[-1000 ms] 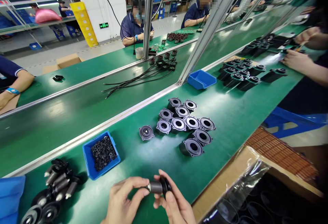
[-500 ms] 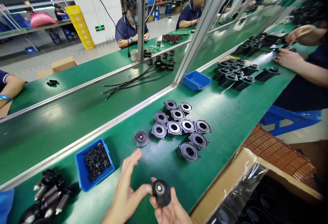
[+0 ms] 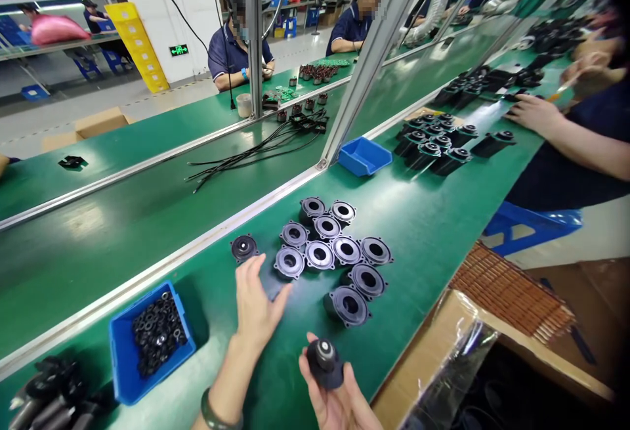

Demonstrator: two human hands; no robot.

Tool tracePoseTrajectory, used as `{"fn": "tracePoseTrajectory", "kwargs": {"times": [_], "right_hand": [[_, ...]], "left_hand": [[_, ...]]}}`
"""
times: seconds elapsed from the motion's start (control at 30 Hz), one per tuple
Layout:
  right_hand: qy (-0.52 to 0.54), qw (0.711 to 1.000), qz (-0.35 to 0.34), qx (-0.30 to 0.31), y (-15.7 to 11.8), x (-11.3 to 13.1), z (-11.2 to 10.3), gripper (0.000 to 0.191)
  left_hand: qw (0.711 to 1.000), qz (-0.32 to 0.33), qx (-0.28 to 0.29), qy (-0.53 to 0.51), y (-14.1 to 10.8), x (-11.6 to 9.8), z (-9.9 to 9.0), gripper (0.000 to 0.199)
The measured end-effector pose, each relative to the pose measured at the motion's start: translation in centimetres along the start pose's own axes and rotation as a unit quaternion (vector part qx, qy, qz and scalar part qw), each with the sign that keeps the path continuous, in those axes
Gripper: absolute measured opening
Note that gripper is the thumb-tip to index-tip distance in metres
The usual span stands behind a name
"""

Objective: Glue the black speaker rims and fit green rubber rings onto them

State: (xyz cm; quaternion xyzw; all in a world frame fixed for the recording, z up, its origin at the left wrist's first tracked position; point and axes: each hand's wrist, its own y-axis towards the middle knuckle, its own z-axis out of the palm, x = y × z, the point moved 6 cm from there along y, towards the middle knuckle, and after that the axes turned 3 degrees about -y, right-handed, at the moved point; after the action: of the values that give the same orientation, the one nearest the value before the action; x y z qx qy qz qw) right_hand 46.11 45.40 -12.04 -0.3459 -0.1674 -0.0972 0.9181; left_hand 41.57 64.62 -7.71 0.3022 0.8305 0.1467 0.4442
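My right hand point(image 3: 337, 407) grips a black cylindrical part point(image 3: 325, 361) with a bright round tip on top, above the front edge of the table. My left hand point(image 3: 256, 305) is empty, thumb and fingers apart, just in front of a lone round black housing point(image 3: 245, 247) with a bright spot at its centre. Whether the fingertips touch that housing I cannot tell. To the right of my left hand stand several black flanged housings point(image 3: 319, 255), their round openings facing up.
A blue bin point(image 3: 123, 367) of small black rings stands on the left, beside a pile of dark cylindrical parts point(image 3: 54, 390). Another blue bin point(image 3: 365, 156) stands by the metal post point(image 3: 354, 69). A co-worker's hand point(image 3: 531, 115) works at right. A cardboard box point(image 3: 418, 351) adjoins the table edge.
My left hand has left the black part and moved up toward the lone housing. My right hand keeps its hold on the part. The whole view has shifted slightly.
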Motion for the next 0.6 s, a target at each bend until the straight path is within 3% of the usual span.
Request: {"fn": "tracePoseTrajectory", "kwargs": {"times": [0.1, 0.2, 0.37, 0.47, 0.6], "right_hand": [[0.021, 1.0, -0.012, -0.009, 0.6, 0.3, 0.2, 0.043], [0.013, 0.998, -0.05, -0.033, 1.2, 0.9, 0.1, 0.045], [-0.052, 0.991, -0.102, -0.066, 0.8, 1.3, 1.3, 0.043], [-0.057, 0.992, -0.097, -0.049, 0.3, 0.0, 2.4, 0.048], [-0.076, 0.991, -0.11, -0.014, -0.1, -2.2, 3.0, 0.051]], "left_hand": [[0.993, -0.042, 0.094, -0.064, -0.1, -0.3, 3.4, 0.083], [0.989, -0.058, 0.106, -0.084, -0.4, -0.5, 3.4, 0.072], [0.985, -0.013, 0.144, -0.09, -3.3, -2.4, -2.6, 0.057], [0.984, 0.027, 0.17, -0.047, -5.1, -3.4, -6.0, 0.059], [0.979, 0.104, 0.164, 0.06, -6.1, -4.6, -8.8, 0.058]]}}
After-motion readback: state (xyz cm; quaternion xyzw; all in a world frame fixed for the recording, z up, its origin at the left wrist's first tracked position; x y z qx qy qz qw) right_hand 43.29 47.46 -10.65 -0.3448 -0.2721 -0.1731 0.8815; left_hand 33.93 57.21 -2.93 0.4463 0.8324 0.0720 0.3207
